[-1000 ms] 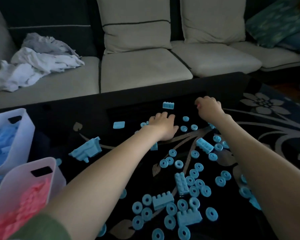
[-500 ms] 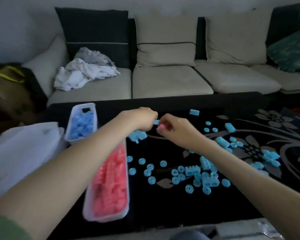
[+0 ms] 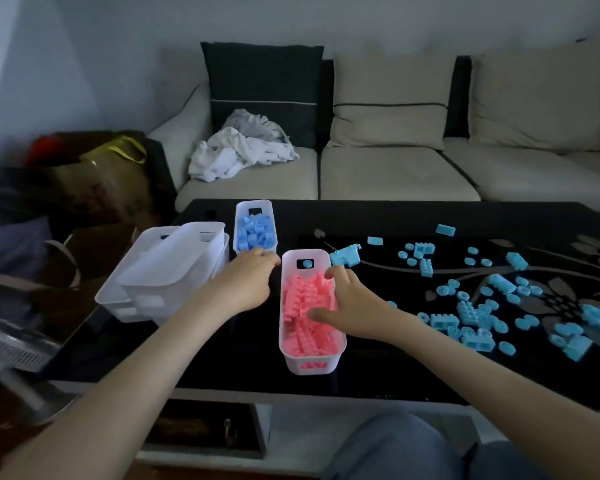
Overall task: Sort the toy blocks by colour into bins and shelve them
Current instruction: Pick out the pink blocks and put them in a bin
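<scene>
Both arms have pulled back from the far spread of blue pieces to the bins at the left of the black coffee table. Half a second ago the hands met above the table, the right one pinching something pink. Now the right hand lies over the pink bin with fingers spread and relaxed, touching the blocks and holding nothing I can see. I judge that a stray pink piece has just been dropped in. The left hand sits curled just at the near end of the blue bin. Whether it holds a piece I cannot tell. The hands are apart, one at each bin.

The stack of white bins stands furthest left, and the top one shows nothing inside. The pink bin, nearest the person, is heaped almost to the rim with pink blocks. The smaller-looking blue bin behind it holds blue blocks, about full. The loose blue pieces, bricks and small rings, are scattered over the right half of the table, so the blue sorting is far from done and no bin is shelved yet.
</scene>
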`<state>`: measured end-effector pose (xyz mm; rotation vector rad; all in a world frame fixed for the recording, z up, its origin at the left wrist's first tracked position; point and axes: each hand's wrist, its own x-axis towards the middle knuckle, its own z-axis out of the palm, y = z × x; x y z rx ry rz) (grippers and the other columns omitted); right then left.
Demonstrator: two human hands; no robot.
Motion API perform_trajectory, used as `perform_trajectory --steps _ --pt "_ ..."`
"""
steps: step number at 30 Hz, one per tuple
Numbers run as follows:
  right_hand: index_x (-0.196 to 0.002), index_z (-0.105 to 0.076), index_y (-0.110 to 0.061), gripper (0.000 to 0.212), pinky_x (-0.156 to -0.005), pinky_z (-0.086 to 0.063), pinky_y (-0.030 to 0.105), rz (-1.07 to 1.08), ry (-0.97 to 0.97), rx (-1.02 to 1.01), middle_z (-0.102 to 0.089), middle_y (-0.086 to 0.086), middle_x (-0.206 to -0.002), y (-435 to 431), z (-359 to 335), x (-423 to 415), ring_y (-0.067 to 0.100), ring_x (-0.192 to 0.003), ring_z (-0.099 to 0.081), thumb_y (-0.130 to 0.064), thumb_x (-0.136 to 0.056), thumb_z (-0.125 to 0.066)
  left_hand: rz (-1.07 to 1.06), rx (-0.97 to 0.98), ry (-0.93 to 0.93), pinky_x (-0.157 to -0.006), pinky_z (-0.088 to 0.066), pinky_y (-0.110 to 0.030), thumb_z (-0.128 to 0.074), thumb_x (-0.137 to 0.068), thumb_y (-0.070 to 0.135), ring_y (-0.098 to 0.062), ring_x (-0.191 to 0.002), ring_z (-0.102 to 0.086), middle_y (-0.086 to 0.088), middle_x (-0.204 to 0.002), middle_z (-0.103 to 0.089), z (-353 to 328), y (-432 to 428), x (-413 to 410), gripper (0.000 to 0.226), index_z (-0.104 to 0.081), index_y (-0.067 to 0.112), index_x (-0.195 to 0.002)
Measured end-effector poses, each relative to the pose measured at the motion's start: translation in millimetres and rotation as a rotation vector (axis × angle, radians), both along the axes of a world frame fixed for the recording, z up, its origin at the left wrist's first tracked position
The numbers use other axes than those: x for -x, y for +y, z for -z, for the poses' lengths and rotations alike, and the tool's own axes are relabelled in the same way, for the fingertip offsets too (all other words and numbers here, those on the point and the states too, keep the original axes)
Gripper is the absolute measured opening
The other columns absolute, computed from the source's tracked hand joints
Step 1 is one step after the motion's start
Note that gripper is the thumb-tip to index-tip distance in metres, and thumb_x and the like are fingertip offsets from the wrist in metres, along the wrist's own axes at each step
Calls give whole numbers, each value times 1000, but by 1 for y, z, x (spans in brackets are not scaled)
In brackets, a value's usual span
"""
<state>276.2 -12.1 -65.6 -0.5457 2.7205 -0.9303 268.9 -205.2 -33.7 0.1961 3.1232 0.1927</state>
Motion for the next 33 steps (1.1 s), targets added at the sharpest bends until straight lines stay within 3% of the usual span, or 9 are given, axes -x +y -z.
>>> perform_trajectory --steps 4,9,11,14,18,20,24,29,33 --pt "-132 -24 -15 51 -67 -55 28 74 -64 70 -44 6 -124 -3 -7 -3 19 -90 -60 -29 -92 -52 -146 225 325 -97 -33 -36 -51 -87 9 -27 -126 -35 -4 -142 -37 1 -16 -4 52 -40 18 -137" --pt "-128 -33 -1 41 -58 -58 31 148 -323 -113 -69 18 -81 -7 -5 -1 23 -50 -64 -7 -87 -33 -376 294 426 -102 -28 -41 -57 -89 24 -28 -126 -36 -8 -139 -40 -3 -36 -13 56 -34 16 -139" --pt "-113 -44 1 29 -57 -58 29 159 -273 -140 -69 16 -83 -16 -4 -1 23 -51 -64 -5 -88 -32 -457 328 406 -100 -29 -41 -57 -89 26 -28 -123 -41 -10 -133 -47 -3 -45 -15 52 -37 12 -134" --pt "-108 -48 2 27 -80 -57 39 138 -231 -155 -69 21 -95 -29 0 2 32 -69 -70 -5 -88 -30 -503 390 312 -96 -30 -38 -54 -89 25 -25 -113 -51 -6 -116 -60 -6 -54 -18 29 -49 13 -115" --pt "-99 -43 -1 14 -66 -55 35 208 -172 -62 -64 19 -95 -46 9 0 35 -77 -69 -7 -87 -39 -477 375 224 -99 -32 -36 -49 -92 14 -20 -97 -60 0 -95 -66 -8 -55 -25 11 -55 16 -101" --pt "-103 -46 2 19 -67 -55 34 177 -143 -67 -58 16 -93 -55 10 -1 36 -83 -66 -6 -87 -37 -479 321 250 -96 -35 -34 -49 -92 11 -21 -97 -60 -3 -97 -65 -9 -54 -26 11 -55 14 -101" --pt "-107 -49 2 29 -79 -57 41 98 -180 16 -58 13 -87 -71 10 -3 28 -65 -60 -8 -83 -36 -459 241 338 -90 -38 -34 -49 -90 9 -27 -98 -61 -8 -101 -66 -20 -54 -21 14 -53 9 -103" --pt "-117 -45 -8 33 -71 -60 37 -17 -327 204 -68 18 -91 -81 9 -14 32 -64 -69 -17 -87 -37 -409 225 410 -85 -36 -35 -51 -90 9 -28 -95 -62 -7 -101 -65 -34 -34 -20 15 -51 8 -106" --pt "-132 -37 -10 40 -67 -59 35 93 -246 238 -64 18 -95 -77 7 -9 29 -66 -69 -24 -94 -39 -325 220 410 -87 -36 -34 -50 -91 9 -27 -98 -61 -6 -104 -63 -36 -6 -24 17 -50 7 -107"
